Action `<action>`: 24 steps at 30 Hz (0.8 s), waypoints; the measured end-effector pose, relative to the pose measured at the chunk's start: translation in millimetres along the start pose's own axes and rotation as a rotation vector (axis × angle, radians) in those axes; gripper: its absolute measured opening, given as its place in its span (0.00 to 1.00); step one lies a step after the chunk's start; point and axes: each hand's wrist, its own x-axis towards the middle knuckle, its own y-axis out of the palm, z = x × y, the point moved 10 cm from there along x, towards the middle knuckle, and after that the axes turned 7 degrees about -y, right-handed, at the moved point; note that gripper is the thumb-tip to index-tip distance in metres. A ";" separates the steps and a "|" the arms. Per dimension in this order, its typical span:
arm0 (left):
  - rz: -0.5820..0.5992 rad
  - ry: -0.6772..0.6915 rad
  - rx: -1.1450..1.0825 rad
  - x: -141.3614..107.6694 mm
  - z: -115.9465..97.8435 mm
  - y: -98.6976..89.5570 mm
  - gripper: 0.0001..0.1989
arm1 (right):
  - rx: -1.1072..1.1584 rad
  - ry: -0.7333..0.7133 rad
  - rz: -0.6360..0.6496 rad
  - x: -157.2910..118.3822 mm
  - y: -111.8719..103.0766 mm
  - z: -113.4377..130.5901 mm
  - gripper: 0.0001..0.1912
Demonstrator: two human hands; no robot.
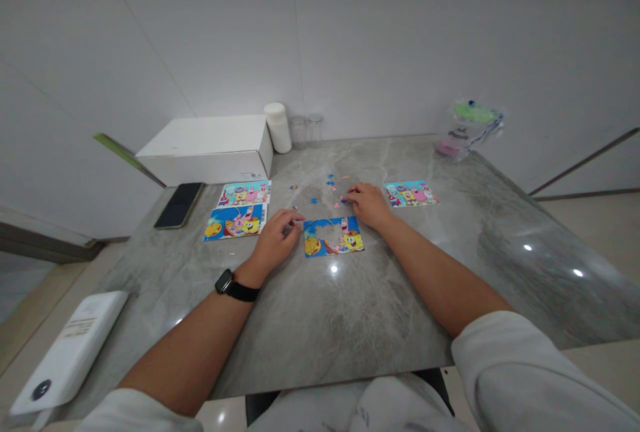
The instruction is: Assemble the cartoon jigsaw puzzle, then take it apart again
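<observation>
Puzzle board (pixel 333 236), partly filled with a cartoon picture, lies flat on the grey counter (pixel 380 299) between both hands. Left hand (pixel 277 239) rests just beside the board's left edge, fingers curled, pinching something too small to tell. Right hand (pixel 369 205) lies just behind the board, fingertips on loose pieces (pixel 336 193) scattered there.

the half-done cartoon puzzle (pixel 333 236) lies flat between both hands, its upper middle unfilled. small loose pieces (pixel 330 185) lie scattered on the grey table at its 12 o'clock, well apart.
</observation>
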 end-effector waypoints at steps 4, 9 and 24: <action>-0.006 -0.004 0.006 -0.4 1.8 0.3 0.09 | -0.011 0.033 -0.010 -1.0 -4.1 -3.3 0.19; -0.004 -0.010 0.002 -0.4 2.7 0.2 0.09 | 0.016 -0.018 -0.036 -0.7 -11.6 6.2 0.19; 0.002 -0.001 0.000 0.1 -4.5 -2.2 0.09 | 0.066 -0.123 0.009 0.8 -3.7 21.9 0.22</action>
